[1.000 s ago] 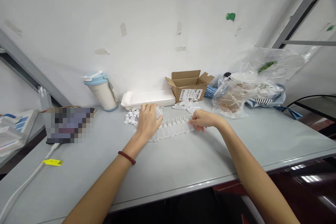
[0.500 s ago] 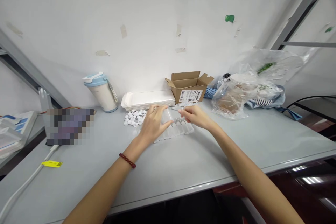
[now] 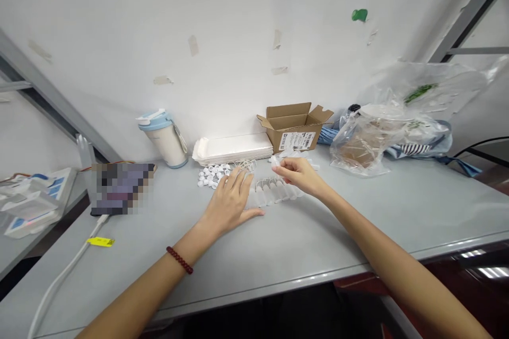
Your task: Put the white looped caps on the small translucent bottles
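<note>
Apparently for easy reach, the clear tubes (image 3: 276, 192) are lying side by side in a row across the middle of the bench (image 3: 286, 259), well back from its front edge. White caps (image 3: 212, 175) are sitting in a loose pile left of the row, perhaps heaped there so as not to mix with the tubes. A stack of white trays (image 3: 234, 149) and an open cardboard box (image 3: 296, 135) are standing along the back edge, by the wall, seemingly out of the way.

The left hand (image 3: 226, 204) is lying palm down over the row's left end, hiding part of it; its fingers are fanning apart, the thumb pointing away from the rest, and are gripping nothing visible. Whether they are touching the tubes, I cannot tell. Thin pale loops (image 3: 248, 164) are showing just beyond its fingertips.

The right hand (image 3: 298, 174) is pinching a small clear piece (image 3: 275, 160) between thumb and forefinger, probably by its end to leave the rest exposed.
</note>
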`<state>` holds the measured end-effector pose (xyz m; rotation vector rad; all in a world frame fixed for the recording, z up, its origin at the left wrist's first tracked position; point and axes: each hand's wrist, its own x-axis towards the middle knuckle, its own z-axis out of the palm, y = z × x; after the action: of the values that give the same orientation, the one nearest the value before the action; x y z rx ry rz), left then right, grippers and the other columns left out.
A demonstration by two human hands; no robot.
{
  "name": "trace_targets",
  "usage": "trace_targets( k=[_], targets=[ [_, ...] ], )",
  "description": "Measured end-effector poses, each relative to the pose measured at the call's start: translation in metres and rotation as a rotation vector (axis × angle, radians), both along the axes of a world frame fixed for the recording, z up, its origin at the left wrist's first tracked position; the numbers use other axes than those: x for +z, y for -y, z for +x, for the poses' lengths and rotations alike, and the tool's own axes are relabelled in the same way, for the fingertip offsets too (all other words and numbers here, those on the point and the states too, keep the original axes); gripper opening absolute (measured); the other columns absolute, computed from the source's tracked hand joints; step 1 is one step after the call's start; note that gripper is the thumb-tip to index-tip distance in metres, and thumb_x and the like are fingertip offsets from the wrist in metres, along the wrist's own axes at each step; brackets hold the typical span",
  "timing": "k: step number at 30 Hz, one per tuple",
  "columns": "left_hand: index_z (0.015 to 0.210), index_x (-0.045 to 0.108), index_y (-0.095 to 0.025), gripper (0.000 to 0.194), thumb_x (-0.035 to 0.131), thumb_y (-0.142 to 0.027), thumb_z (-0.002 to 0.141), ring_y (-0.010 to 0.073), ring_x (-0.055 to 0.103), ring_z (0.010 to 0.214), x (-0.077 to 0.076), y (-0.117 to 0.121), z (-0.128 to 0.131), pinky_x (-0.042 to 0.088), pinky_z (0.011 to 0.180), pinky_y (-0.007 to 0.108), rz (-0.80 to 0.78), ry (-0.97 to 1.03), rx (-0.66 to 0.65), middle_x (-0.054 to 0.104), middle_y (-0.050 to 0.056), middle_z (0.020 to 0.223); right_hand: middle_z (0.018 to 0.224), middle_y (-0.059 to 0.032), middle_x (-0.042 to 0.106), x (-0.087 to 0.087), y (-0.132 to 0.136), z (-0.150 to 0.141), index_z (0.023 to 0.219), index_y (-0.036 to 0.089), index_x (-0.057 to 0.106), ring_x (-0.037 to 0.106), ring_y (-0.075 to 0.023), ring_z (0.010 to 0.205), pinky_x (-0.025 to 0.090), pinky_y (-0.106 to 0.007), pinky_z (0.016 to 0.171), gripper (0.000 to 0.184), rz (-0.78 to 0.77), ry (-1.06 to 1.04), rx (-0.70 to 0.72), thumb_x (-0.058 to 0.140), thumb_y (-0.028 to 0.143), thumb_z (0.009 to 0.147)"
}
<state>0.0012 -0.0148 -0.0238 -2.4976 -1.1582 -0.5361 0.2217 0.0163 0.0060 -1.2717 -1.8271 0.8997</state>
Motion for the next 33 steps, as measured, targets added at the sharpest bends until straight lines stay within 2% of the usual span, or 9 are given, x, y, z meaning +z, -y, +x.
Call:
trace_targets(
  k=[6, 13, 20, 24, 27, 29, 31, 33],
  targets=[
    [0.128, 0.046, -0.006, 0.084, 0.047, -0.071, 0.074, 0.0382, 0.04, 0.125, -0.001, 0.0, 0.0, 0.035, 0.098, 0.049, 0.076, -0.078, 0.021, 0.054, 0.025, 0.124, 0.049, 0.0035, 0.047, 0.001, 0.0, 0.001, 0.059, 0.018, 0.044, 0.04, -0.0088, 0.048, 0.031, -0.023, 0.05, 0.039, -0.02, -0.006, -0.026, 0.053, 0.05, 0.078],
    [0.125, 0.048, -0.007, 0.079, 0.051, -0.068, 0.075, 0.0404, 0.038, 0.126, -0.006, 0.016, -0.028, 0.035, 0.097, 0.052, 0.118, -0.046, 0.08, 0.047, 0.025, 0.133, 0.05, 0.0041, 0.046, 0.007, 0.004, 0.0, 0.059, 0.018, 0.044, 0.039, -0.0087, 0.048, 0.03, -0.023, 0.05, 0.039, -0.025, -0.03, -0.031, 0.053, 0.051, 0.079],
    [0.125, 0.049, -0.009, 0.079, 0.051, -0.069, 0.074, 0.0412, 0.036, 0.127, -0.015, 0.002, -0.038, 0.034, 0.098, 0.055, 0.073, 0.007, 0.081, 0.047, 0.026, 0.133, 0.052, 0.0031, 0.049, 0.001, 0.002, 0.0, 0.063, 0.018, 0.046, 0.041, -0.009, 0.05, 0.032, -0.022, 0.049, 0.038, -0.03, -0.017, -0.007, 0.051, 0.052, 0.08],
    [0.124, 0.051, -0.012, 0.078, 0.051, -0.07, 0.072, 0.0395, 0.035, 0.128, -0.007, -0.001, -0.038, 0.034, 0.099, 0.055, 0.011, 0.059, 0.028, 0.047, 0.022, 0.133, 0.052, 0.0027, 0.05, 0.003, 0.003, 0.001, 0.064, 0.018, 0.046, 0.043, -0.0093, 0.049, 0.033, -0.022, 0.049, 0.038, -0.026, -0.016, -0.016, 0.051, 0.052, 0.08],
    [0.12, 0.053, -0.015, 0.057, 0.047, -0.058, 0.083, 0.0348, 0.038, 0.125, 0.007, -0.014, -0.036, 0.035, 0.098, 0.052, -0.023, 0.178, 0.058, 0.051, 0.017, 0.13, 0.053, 0.0021, 0.053, 0.004, 0.002, 0.001, 0.066, 0.018, 0.047, 0.043, -0.0088, 0.046, 0.032, -0.021, 0.047, 0.037, -0.03, -0.029, -0.034, 0.051, 0.052, 0.08],
    [0.109, 0.059, -0.016, 0.039, 0.042, -0.046, 0.09, 0.0301, 0.046, 0.115, 0.017, -0.032, -0.032, 0.039, 0.094, 0.048, -0.055, 0.287, 0.126, 0.06, 0.013, 0.118, 0.054, 0.0017, 0.056, 0.003, 0.001, 0.001, 0.068, 0.018, 0.047, 0.043, -0.0086, 0.044, 0.032, -0.021, 0.045, 0.035, -0.04, -0.042, -0.048, 0.052, 0.051, 0.08],
    [0.094, 0.064, -0.017, 0.029, 0.042, -0.035, 0.09, 0.0264, 0.055, 0.097, 0.024, -0.053, -0.024, 0.044, 0.085, 0.042, -0.177, 0.313, 0.165, 0.068, 0.009, 0.097, 0.054, 0.0013, 0.058, 0.002, -0.001, 0.0, 0.071, 0.019, 0.047, 0.044, -0.0087, 0.041, 0.032, -0.021, 0.043, 0.033, -0.054, -0.051, -0.054, 0.052, 0.05, 0.08],
    [0.086, 0.066, -0.017, 0.023, 0.045, -0.025, 0.086, 0.0247, 0.057, 0.089, 0.028, -0.073, -0.014, 0.046, 0.079, 0.037, -0.269, 0.276, 0.154, 0.069, 0.007, 0.088, 0.056, 0.0002, 0.061, 0.001, -0.003, 0.001, 0.073, 0.019, 0.047, 0.046, -0.0089, 0.039, 0.033, -0.021, 0.042, 0.032, -0.062, -0.051, -0.073, 0.052, 0.05, 0.08]
  ],
)
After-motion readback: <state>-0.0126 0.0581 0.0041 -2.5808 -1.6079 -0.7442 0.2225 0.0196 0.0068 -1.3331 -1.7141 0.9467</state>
